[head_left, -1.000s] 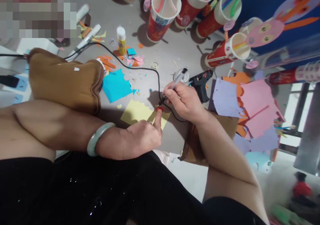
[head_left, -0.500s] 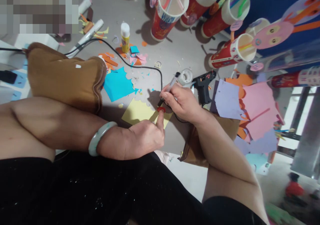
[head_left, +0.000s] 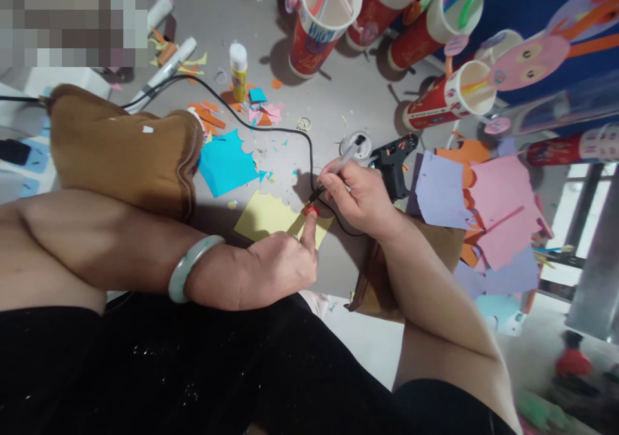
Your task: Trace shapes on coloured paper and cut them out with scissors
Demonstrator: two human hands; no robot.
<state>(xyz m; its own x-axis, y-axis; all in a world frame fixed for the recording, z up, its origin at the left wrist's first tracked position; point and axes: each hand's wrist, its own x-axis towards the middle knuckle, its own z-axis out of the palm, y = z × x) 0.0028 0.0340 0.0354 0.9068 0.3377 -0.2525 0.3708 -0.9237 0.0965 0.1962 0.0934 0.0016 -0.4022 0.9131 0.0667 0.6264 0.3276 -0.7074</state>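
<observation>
My right hand (head_left: 355, 196) is closed around a pen (head_left: 342, 164) with a clear barrel and a black cap end. Its dark tip points down at a small red disc (head_left: 311, 209); whether they touch I cannot tell. My left hand (head_left: 285, 264) has its index finger pressed on that disc, while the other fingers are curled in. Under the disc lies a yellow paper sheet (head_left: 261, 216) with a scalloped edge. A jade-like bangle (head_left: 189, 269) circles my left wrist. Close behind the pen are a roll of tape (head_left: 349, 142) and a black glue gun (head_left: 393, 166).
Red paper cups (head_left: 316, 42) with straws stand at the back. A glue stick (head_left: 238, 74), blue paper (head_left: 227, 163) and scraps lie farther left. A black cord (head_left: 271, 129) crosses the table. Brown cushions (head_left: 120, 151) flank the work, with pink paper (head_left: 503, 196) at the right.
The pen has tilted, its upper end swinging right over the tape roll. My right hand has shifted slightly right. My left finger stays on the red disc.
</observation>
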